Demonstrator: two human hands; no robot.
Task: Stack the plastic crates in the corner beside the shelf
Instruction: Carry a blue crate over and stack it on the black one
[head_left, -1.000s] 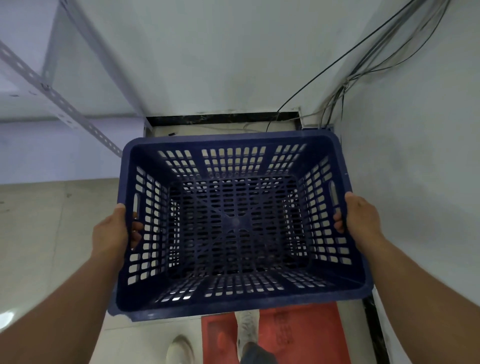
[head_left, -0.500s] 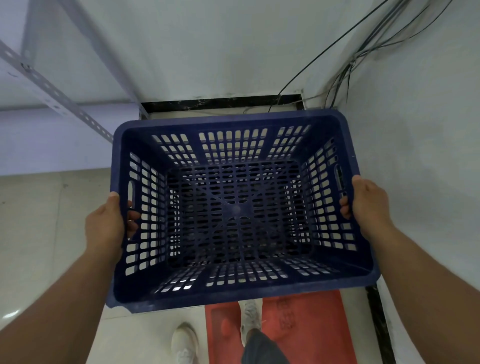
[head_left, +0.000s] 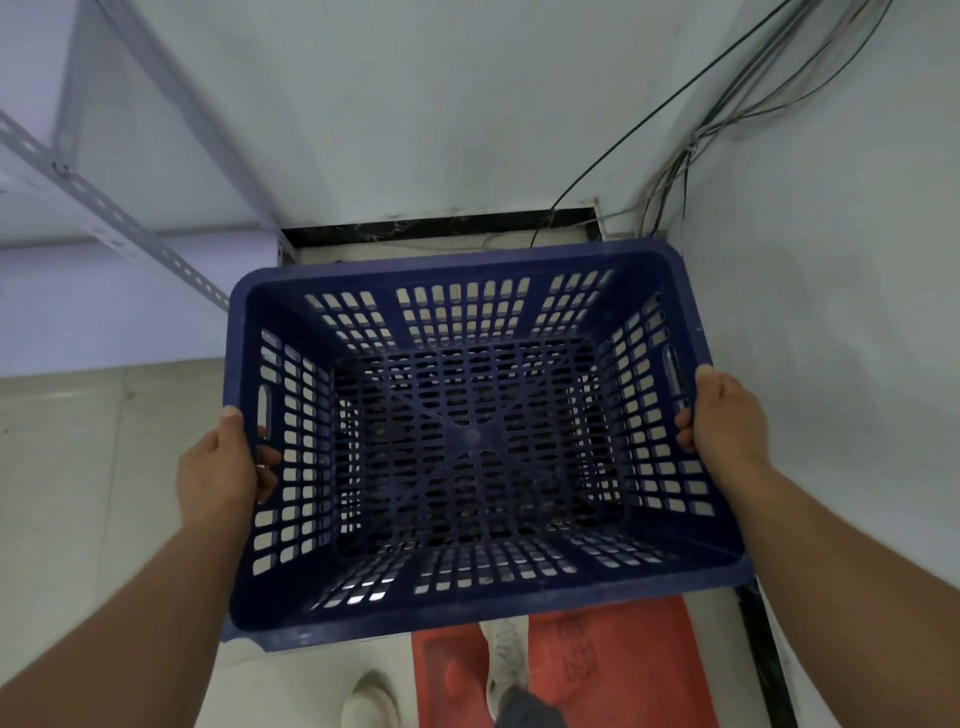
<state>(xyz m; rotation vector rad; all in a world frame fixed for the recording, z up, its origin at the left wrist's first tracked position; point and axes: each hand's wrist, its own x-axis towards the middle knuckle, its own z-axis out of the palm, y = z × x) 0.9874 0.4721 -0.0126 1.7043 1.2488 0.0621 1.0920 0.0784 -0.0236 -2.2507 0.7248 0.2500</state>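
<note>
The person holds a dark blue plastic crate (head_left: 467, 441) in the air, open side up, over the floor of the corner (head_left: 447, 249) between the back wall and the right wall. The left hand (head_left: 218, 467) is closed on the left short wall, with the thumb over the rim and the fingers coming through the slots, and the right hand (head_left: 727, 415) is closed in the same way on the right short wall, near the handle slot. The hands are on opposite ends, probably to keep the crate level. The crate is just beside the right wall and near the metal shelf (head_left: 130, 228) on the left, so I judge it is being lined up for lowering. A red mat (head_left: 623, 665) lies under the near edge, and cables (head_left: 675, 171) run down in the corner, which could catch the far rim.
</note>
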